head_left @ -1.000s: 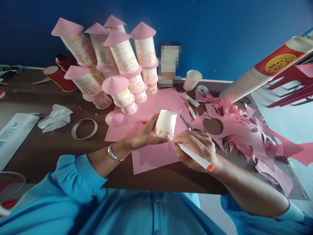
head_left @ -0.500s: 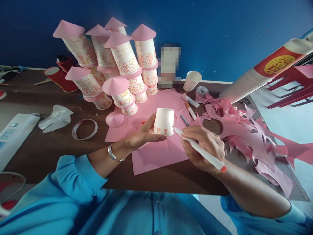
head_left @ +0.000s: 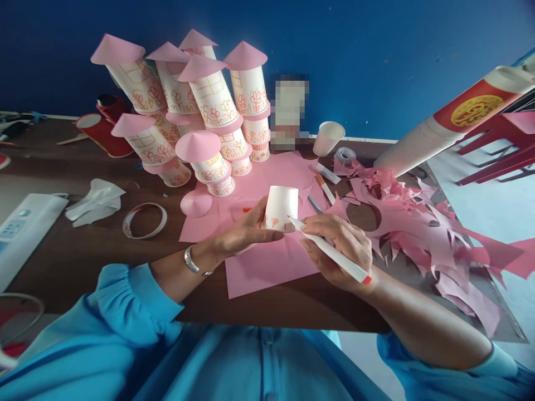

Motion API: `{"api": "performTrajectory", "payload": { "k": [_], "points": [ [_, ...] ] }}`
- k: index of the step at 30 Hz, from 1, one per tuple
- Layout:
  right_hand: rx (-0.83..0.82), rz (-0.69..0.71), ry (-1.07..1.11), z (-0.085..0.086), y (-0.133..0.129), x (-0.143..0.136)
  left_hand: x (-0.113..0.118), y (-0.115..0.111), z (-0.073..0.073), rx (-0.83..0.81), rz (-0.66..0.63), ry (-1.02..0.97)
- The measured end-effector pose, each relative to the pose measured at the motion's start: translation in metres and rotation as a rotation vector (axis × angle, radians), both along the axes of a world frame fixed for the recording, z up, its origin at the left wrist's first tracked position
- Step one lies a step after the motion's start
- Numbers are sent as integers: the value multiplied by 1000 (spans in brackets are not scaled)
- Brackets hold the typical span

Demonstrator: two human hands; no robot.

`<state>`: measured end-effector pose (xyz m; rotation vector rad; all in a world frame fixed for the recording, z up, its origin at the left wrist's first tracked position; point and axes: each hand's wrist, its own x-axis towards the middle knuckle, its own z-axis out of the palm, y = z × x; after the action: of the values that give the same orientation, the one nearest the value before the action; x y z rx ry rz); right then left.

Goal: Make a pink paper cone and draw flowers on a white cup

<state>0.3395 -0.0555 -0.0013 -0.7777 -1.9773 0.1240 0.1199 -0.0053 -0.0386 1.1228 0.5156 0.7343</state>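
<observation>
Upside down, a small white paper cup is held by my left hand, thumb in front and the other fingers mostly hidden behind. Small red flower marks run along its lower rim. My right hand grips a white marker with a red end cap; its red tip is at the cup's front, above the rim. Pink paper sheets lie beneath both hands. Behind and to the left stand several cup towers with pink cone tops and red and yellow drawings.
A tape roll, crumpled plastic and a power strip lie left. Pink paper scraps cover the right side, below a long cup stack. At the back are a loose cup and a glue stick.
My right hand and the marker have moved left, bringing the tip onto the cup's front. The cup has turned slightly, so its flower marks sit differently.
</observation>
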Motion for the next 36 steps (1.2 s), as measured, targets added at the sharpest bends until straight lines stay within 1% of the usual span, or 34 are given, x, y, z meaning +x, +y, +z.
{"api": "performTrajectory", "payload": {
  "k": [5,10,22,31,36],
  "points": [
    [12,30,-66,3,0,1,-2,0,0,-2,6,30],
    [46,69,-71,1,1,0,-3,0,-2,11,-6,33],
    [34,44,-101,2,0,-1,-3,0,0,35,3,58],
    [44,12,-114,0,0,-1,-1,0,-2,17,-13,10],
    [43,-8,-114,2,1,0,0,0,0,27,-3,31]
  ]
}}
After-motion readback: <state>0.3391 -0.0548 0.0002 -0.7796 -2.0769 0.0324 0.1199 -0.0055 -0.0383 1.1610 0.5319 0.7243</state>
